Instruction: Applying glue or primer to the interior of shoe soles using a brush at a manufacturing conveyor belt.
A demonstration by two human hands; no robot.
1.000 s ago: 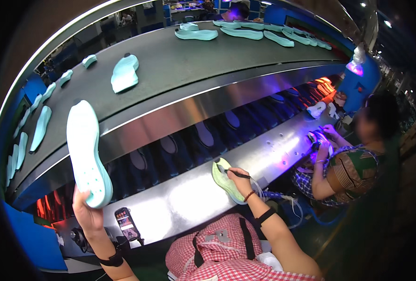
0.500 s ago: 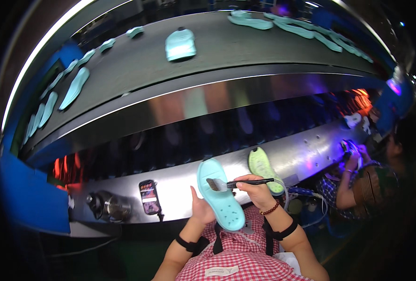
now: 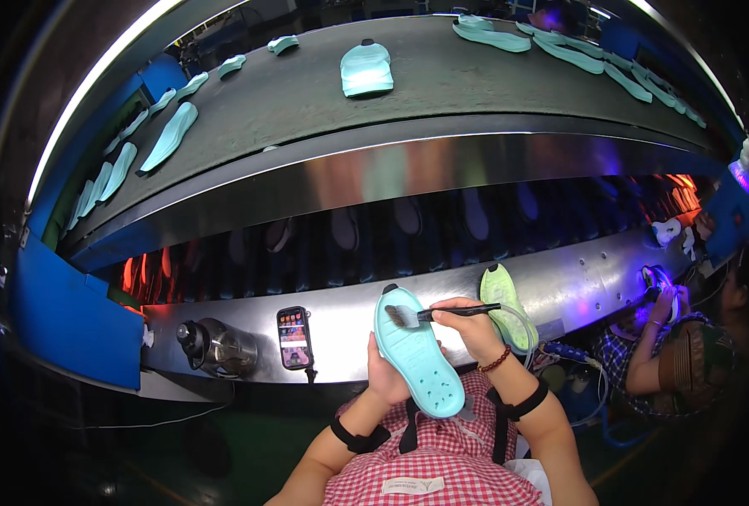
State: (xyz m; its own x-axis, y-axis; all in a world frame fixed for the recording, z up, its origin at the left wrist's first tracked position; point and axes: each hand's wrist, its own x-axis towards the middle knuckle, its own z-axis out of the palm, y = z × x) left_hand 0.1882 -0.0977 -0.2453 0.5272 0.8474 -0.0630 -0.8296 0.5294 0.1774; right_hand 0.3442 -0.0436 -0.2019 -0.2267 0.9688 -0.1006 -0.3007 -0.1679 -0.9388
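A light-blue shoe sole (image 3: 421, 358) is held tilted in front of my body, its toe end with several small holes toward me and a dark tip at the far end. My left hand (image 3: 385, 371) grips it along its left side, with fingers partly hidden beneath. Between the fingers of my right hand (image 3: 469, 329) is a black-handled brush (image 3: 463, 311). Its bristles touch the upper part of the sole. Just beyond my right hand, a yellow-green sole (image 3: 505, 304) lies on the metal ledge.
A phone (image 3: 293, 337) and a dark bottle (image 3: 217, 347) stand on the metal ledge (image 3: 341, 358) to the left. Beyond, a dark conveyor belt (image 3: 282, 97) carries several light-blue soles (image 3: 366, 69). At the right, a co-worker's hands (image 3: 668, 302) are under violet light.
The whole view has shifted, so the scene sits further right. The brush has stayed on the sole's upper part, and my left hand now wraps closer around the sole's side.
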